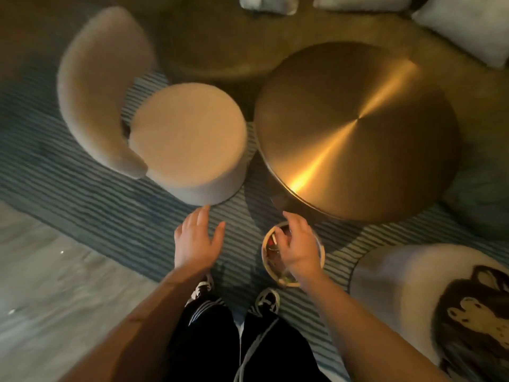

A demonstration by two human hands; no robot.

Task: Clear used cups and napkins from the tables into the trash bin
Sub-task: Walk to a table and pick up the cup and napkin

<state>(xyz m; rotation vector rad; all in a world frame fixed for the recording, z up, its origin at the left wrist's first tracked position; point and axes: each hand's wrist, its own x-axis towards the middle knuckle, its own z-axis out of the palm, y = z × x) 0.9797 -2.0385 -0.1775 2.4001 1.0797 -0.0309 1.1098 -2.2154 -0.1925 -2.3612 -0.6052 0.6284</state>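
From the head camera I look straight down, and the small round trash bin (293,255) sits on the striped rug (110,216) at about five o'clock from the centre of the view, directly under my right hand (298,248). That hand hovers over the bin's open mouth with the fingers loosely curled and slightly apart; I cannot tell whether anything is pinched between them, since the fingertips blur into the contents below. Inside the bin I see a jumble of rubbish with a reddish piece near the nine o'clock rim and something pale green near the six o'clock rim, but the blur keeps me from naming any of it. My left hand (197,239) is at nine o'clock from the bin, well apart from it, palm down with the fingers spread and empty, above the rug. Just beyond that hand, at twelve o'clock, stands a round beige upholstered chair (187,139) with a curved backrest. At twelve to one o'clock from the bin is the round brass-coloured table (358,128), its near edge close to my right fingertips. A second seat with a dark patterned cushion (473,321) lies at three to four o'clock. My shoes (265,300) stand on the rug at six o'clock, just beside the bin.
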